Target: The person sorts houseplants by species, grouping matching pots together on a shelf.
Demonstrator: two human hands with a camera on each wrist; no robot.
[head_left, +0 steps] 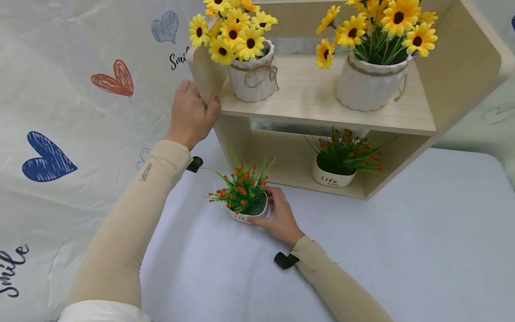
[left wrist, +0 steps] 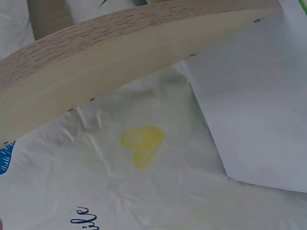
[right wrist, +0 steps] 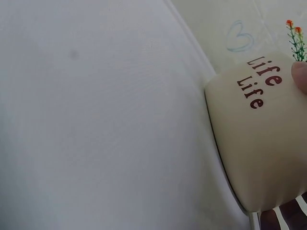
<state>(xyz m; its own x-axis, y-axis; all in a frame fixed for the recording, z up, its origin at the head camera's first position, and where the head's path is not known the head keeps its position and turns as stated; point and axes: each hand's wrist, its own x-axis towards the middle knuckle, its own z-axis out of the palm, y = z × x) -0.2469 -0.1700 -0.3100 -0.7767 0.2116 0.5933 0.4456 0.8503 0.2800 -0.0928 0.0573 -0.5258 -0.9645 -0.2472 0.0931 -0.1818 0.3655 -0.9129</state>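
A small white oval pot (head_left: 241, 218) of grass and red flowers is in my right hand (head_left: 281, 217), in front of the shelf's left half. The thumb lies on the pot's front and the fingers are behind it. "Life" lettering shows on the pot (right wrist: 261, 143) in the right wrist view, its base against or very near the white tablecloth (right wrist: 105, 124). My left hand (head_left: 191, 112) grips the left side panel of a pale wooden shelf (head_left: 322, 121), thumb over the front edge. The left wrist view shows that panel (left wrist: 120, 52), but not the grip.
Two white ribbed pots of yellow flowers stand on the upper board, one left (head_left: 253, 80) and one right (head_left: 364, 87). A matching "Life" pot (head_left: 333, 176) sits at the lower board's right. Behind hangs a sheet (head_left: 80, 40) printed with hearts.
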